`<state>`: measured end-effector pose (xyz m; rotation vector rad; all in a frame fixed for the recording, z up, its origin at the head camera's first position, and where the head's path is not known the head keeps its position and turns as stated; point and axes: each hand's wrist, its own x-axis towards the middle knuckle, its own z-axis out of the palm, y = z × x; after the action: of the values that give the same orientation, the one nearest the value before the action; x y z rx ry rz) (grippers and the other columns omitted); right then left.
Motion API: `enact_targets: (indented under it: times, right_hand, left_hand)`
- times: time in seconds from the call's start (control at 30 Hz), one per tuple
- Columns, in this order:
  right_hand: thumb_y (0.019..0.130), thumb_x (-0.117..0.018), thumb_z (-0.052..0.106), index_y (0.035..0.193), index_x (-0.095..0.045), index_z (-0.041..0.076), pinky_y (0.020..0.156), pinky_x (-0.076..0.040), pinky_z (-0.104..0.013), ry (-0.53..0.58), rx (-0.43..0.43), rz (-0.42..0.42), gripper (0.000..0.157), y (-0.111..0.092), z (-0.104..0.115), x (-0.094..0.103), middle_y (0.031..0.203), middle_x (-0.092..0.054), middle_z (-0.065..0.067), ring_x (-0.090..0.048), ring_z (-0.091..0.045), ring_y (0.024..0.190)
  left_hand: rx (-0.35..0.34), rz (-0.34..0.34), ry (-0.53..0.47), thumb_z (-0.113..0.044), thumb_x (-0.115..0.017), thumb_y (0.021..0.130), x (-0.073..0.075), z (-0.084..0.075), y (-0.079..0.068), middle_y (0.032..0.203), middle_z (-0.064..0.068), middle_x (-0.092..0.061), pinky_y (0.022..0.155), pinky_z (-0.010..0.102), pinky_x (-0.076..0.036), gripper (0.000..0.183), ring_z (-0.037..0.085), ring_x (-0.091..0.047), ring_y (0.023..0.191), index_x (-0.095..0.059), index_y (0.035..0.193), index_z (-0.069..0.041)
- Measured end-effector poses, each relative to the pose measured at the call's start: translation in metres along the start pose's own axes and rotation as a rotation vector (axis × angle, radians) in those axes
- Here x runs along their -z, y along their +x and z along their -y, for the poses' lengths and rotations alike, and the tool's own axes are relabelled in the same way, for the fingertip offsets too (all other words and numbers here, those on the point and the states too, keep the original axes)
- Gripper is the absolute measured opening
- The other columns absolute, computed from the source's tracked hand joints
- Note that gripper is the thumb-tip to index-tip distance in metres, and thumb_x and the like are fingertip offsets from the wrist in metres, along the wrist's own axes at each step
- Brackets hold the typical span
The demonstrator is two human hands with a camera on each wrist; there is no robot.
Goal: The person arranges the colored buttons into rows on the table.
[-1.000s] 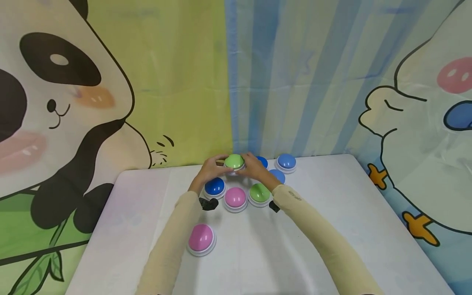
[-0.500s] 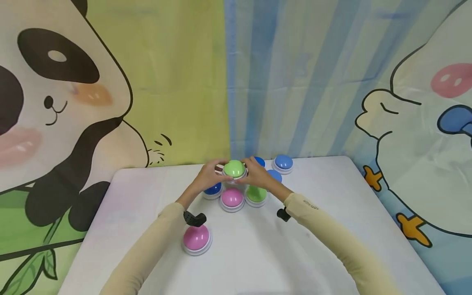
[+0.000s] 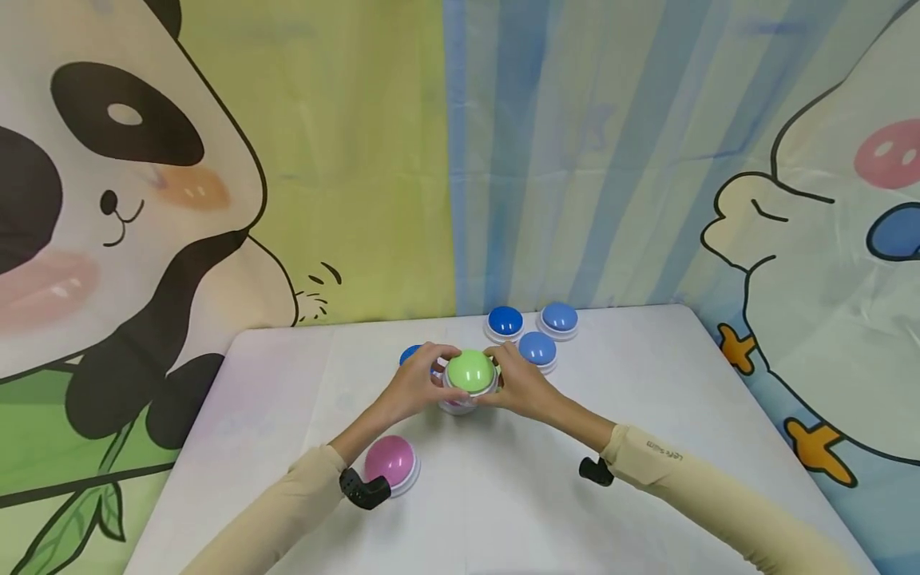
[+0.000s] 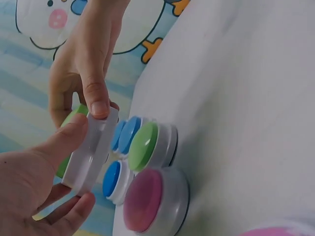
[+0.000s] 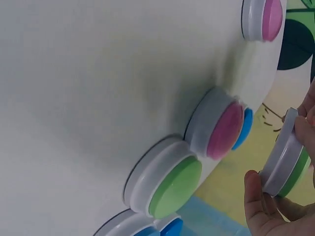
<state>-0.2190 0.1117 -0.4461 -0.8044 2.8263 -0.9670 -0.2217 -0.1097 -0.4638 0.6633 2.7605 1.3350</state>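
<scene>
A green dome push button with a white base is held up off the table between both hands. My left hand grips its left side, thumb along the base in the left wrist view. My right hand pinches the opposite side, its thumb on the base. Below it on the table, a pink button and a second green button stand side by side, mostly covered by the hands in the head view. Behind my left hand, a blue button is partly hidden.
Two lighter blue buttons and a darker blue button stand at the back of the white table. Another pink button sits nearer, beside my left wrist. A printed curtain hangs behind the table.
Both hands have brought the green button up from the back of the table, toward me and slightly right. The darker blue button at the back has come into full view.
</scene>
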Motion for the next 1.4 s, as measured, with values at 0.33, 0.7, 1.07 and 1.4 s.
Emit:
enact_targets:
  times: [0.33, 0.7, 1.07, 1.4]
  right_hand:
    - [0.071, -0.087, 0.029, 0.120, -0.052, 0.005, 0.078, -0.053, -0.022, -0.027, 0.038, 0.000, 0.065, -0.021, 0.009, 0.000, 0.106, -0.052, -0.006, -0.052, -0.011, 0.090]
    - [0.071, -0.087, 0.026, 0.123, -0.049, 0.007, 0.074, -0.053, -0.017, -0.013, 0.043, 0.012, 0.068, -0.034, 0.012, -0.001, 0.110, -0.051, -0.005, -0.054, -0.011, 0.089]
    - [0.069, -0.088, 0.030, 0.125, -0.048, 0.007, 0.082, -0.057, -0.023, -0.042, 0.071, 0.021, 0.073, -0.060, 0.014, -0.016, 0.109, -0.050, -0.002, -0.057, -0.010, 0.094]
    - [0.069, -0.088, 0.032, 0.121, -0.049, 0.006, 0.087, -0.057, -0.029, -0.032, 0.096, 0.049, 0.070, -0.076, 0.017, -0.024, 0.114, -0.049, -0.004, -0.061, -0.014, 0.102]
  left_hand:
    - [0.078, 0.002, 0.025, -0.032, -0.087, 0.070, -0.007, -0.019, -0.021, 0.116, 0.000, -0.058, 0.078, 0.020, -0.055, 0.066, 0.013, -0.060, 0.098, -0.057, 0.127, -0.016]
    - [0.062, 0.014, 0.036, -0.033, -0.087, 0.070, -0.012, -0.026, -0.032, 0.114, 0.001, -0.055, 0.076, 0.020, -0.056, 0.071, 0.012, -0.058, 0.096, -0.055, 0.131, -0.018]
    - [0.009, 0.036, 0.073, -0.036, -0.088, 0.067, -0.025, -0.030, -0.056, 0.110, 0.002, -0.055, 0.069, 0.014, -0.053, 0.074, 0.012, -0.059, 0.093, -0.056, 0.130, -0.015]
    - [-0.010, 0.087, 0.054, -0.038, -0.088, 0.065, -0.031, -0.030, -0.074, 0.109, -0.001, -0.052, 0.069, 0.014, -0.053, 0.080, 0.009, -0.055, 0.091, -0.056, 0.134, -0.012]
